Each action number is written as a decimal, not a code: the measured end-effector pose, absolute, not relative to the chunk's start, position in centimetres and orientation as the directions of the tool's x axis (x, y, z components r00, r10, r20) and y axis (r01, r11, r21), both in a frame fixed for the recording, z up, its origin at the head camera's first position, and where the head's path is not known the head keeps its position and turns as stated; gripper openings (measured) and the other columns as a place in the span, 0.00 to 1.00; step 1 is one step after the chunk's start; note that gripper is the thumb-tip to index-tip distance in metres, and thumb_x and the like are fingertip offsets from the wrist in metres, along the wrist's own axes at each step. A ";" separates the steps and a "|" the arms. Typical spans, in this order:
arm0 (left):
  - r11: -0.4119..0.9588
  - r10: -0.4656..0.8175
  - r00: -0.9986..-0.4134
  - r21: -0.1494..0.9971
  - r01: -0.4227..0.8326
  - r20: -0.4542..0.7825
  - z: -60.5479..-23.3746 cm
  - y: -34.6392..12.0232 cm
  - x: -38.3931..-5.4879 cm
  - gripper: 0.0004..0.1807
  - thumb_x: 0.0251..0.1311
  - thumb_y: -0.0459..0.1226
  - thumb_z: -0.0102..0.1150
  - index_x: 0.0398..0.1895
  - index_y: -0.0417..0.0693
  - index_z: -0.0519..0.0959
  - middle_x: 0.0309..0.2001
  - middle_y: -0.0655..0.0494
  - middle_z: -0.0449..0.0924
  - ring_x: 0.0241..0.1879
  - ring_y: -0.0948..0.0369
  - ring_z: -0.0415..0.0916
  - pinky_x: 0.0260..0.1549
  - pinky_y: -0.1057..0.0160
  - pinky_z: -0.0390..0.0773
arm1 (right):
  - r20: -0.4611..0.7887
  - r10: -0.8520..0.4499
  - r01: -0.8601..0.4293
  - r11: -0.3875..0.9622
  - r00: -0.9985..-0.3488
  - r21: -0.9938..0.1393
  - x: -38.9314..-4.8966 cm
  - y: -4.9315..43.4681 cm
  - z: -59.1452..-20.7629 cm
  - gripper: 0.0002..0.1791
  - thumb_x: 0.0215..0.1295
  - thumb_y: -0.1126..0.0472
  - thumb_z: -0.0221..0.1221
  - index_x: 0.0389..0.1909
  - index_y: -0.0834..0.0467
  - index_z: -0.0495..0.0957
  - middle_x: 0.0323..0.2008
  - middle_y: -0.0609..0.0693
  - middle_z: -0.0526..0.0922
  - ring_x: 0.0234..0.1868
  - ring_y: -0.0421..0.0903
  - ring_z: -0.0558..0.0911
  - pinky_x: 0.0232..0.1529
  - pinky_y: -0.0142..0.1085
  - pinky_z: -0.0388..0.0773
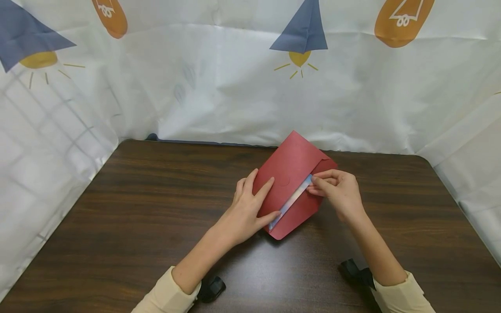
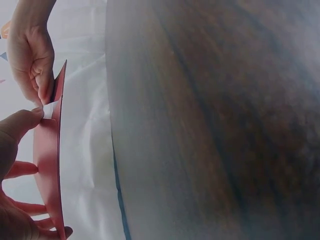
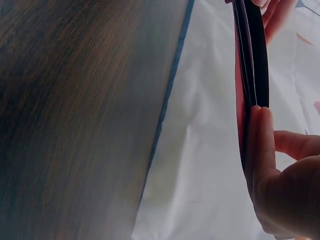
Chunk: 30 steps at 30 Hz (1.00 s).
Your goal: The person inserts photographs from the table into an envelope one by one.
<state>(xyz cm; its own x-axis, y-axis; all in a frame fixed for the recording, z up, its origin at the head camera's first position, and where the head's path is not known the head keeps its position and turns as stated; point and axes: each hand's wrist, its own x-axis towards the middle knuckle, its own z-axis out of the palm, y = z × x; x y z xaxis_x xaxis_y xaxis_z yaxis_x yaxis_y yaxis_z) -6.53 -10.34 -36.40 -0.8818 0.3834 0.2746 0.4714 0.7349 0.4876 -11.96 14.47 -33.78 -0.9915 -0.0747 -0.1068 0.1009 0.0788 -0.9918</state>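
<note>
A red envelope [image 1: 287, 163] is held tilted above the dark table, its flap folded open toward the lower right. From its mouth a strip of blue-and-white paper [image 1: 292, 201] shows. My left hand [image 1: 248, 206] grips the envelope along its left side, fingers spread over the front and thumb at the lower end of the mouth. With thumb and fingertips, my right hand [image 1: 339, 191] pinches the paper's upper end at the mouth. Seen from the right wrist, the envelope [image 3: 238, 85] is edge-on, with thin layers gaping. Most of the paper is hidden inside.
The brown wooden table [image 1: 129, 217] runs back to a white curtain [image 1: 219, 95] printed with lamps, which also hangs along both sides. Black wrist devices [image 1: 211, 289] sit at both cuffs of the cream sleeves.
</note>
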 end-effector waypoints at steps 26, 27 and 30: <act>0.736 0.395 -0.882 0.485 0.471 0.258 -36.4 -10.2 -6.4 0.40 0.66 0.46 0.73 0.77 0.40 0.70 0.78 0.27 0.52 0.72 0.31 0.55 0.60 0.38 0.78 | -0.102 -0.074 0.093 0.119 -0.992 -0.989 -11.8 14.2 -34.1 0.17 0.75 0.70 0.60 0.56 0.82 0.76 0.34 0.50 0.85 0.30 0.37 0.90 0.43 0.32 0.87; 0.737 0.395 -0.883 0.486 0.470 0.255 -36.4 -10.2 -6.4 0.40 0.66 0.46 0.73 0.77 0.40 0.69 0.78 0.27 0.52 0.72 0.31 0.55 0.60 0.38 0.78 | -0.101 -0.079 0.092 0.117 -0.992 -0.989 -11.9 14.3 -34.1 0.18 0.75 0.70 0.60 0.56 0.82 0.76 0.35 0.51 0.85 0.30 0.37 0.90 0.43 0.32 0.87; 0.740 0.394 -0.886 0.488 0.463 0.243 -36.4 -10.2 -6.4 0.40 0.66 0.46 0.73 0.77 0.40 0.69 0.78 0.27 0.52 0.72 0.31 0.54 0.60 0.38 0.78 | -0.103 -0.094 0.091 0.116 -0.990 -0.989 -11.9 14.3 -34.1 0.19 0.76 0.70 0.60 0.58 0.82 0.75 0.36 0.52 0.85 0.31 0.37 0.90 0.43 0.32 0.87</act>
<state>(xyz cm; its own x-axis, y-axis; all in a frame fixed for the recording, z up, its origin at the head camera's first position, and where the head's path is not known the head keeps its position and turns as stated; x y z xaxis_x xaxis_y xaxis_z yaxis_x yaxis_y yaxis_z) -6.42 -10.22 -36.40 -0.8865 0.3937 0.2432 0.4627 0.7401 0.4880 -11.85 14.32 -34.09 -0.9902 -0.0944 -0.1026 0.0913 0.1164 -0.9890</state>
